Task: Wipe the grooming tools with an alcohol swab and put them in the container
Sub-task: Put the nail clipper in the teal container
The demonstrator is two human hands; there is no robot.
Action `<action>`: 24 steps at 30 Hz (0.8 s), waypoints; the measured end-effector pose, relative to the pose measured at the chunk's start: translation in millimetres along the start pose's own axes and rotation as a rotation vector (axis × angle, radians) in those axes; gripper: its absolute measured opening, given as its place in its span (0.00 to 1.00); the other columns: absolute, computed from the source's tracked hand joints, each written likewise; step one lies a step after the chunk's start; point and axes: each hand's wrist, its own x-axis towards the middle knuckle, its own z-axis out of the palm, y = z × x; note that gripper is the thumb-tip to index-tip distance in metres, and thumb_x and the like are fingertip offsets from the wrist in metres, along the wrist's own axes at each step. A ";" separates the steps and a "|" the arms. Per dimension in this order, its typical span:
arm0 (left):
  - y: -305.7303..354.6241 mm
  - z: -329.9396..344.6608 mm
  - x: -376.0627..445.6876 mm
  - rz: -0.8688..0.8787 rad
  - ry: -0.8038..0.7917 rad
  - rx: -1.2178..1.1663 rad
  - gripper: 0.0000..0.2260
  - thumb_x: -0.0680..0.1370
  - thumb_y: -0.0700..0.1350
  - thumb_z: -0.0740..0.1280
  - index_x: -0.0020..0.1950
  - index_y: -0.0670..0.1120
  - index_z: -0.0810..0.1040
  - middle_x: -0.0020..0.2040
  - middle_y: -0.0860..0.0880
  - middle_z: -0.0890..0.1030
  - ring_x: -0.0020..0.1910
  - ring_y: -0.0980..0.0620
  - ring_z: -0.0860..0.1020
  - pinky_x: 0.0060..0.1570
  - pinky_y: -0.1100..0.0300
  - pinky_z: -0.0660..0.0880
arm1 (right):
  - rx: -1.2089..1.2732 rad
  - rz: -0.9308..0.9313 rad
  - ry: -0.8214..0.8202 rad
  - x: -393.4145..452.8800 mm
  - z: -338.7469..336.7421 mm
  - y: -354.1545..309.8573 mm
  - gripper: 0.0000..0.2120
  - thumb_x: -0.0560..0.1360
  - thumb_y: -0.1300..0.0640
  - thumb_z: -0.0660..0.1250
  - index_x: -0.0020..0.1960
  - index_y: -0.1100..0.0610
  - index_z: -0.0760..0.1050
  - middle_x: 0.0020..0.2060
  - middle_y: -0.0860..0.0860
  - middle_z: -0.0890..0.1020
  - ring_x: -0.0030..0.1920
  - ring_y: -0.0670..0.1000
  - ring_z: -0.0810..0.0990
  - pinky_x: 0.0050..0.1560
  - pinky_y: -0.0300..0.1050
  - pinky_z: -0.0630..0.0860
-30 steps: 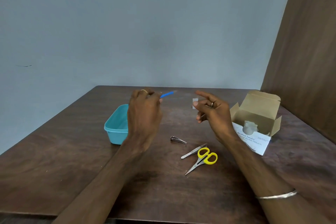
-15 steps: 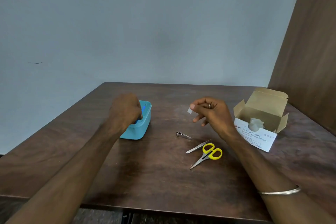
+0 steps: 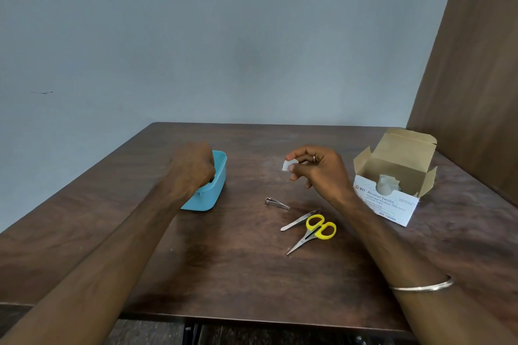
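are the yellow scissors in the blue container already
No, the yellow scissors lie on the table beside the tweezers, well apart from the blue container.

Table dark wood-grain, satin; container smooth plastic; box matt cardboard.

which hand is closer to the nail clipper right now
Right. The right hand, pinching a swab, hovers just beyond the nail clipper; the left hand is farther off, at the teal container.
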 end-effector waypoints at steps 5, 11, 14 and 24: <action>22.6 -3.2 -17.1 0.229 0.352 0.072 0.12 0.76 0.39 0.65 0.58 0.44 0.82 0.54 0.42 0.84 0.56 0.40 0.79 0.55 0.49 0.76 | 0.005 0.014 0.022 -0.6 0.6 -1.4 0.03 0.73 0.60 0.75 0.46 0.55 0.84 0.40 0.50 0.87 0.35 0.53 0.86 0.28 0.43 0.74; 61.8 21.6 -35.5 0.543 0.024 0.058 0.14 0.77 0.47 0.70 0.63 0.50 0.80 0.59 0.48 0.83 0.60 0.47 0.78 0.60 0.56 0.74 | -0.029 0.013 0.042 2.9 1.2 1.2 0.09 0.73 0.61 0.75 0.46 0.47 0.82 0.41 0.49 0.86 0.39 0.50 0.85 0.28 0.44 0.77; 65.3 40.7 -34.8 0.600 -0.123 0.100 0.16 0.76 0.48 0.71 0.64 0.50 0.80 0.60 0.49 0.82 0.60 0.48 0.78 0.60 0.54 0.75 | -0.041 -0.011 0.056 3.1 -0.6 1.7 0.13 0.72 0.60 0.76 0.52 0.46 0.82 0.40 0.46 0.86 0.40 0.46 0.82 0.29 0.42 0.78; 67.5 53.4 -21.7 0.568 -0.037 -0.220 0.05 0.78 0.43 0.69 0.51 0.51 0.84 0.47 0.52 0.84 0.47 0.53 0.79 0.47 0.59 0.74 | 0.027 -0.001 0.071 6.1 2.0 5.0 0.08 0.74 0.61 0.75 0.43 0.48 0.84 0.37 0.47 0.86 0.37 0.44 0.83 0.27 0.41 0.75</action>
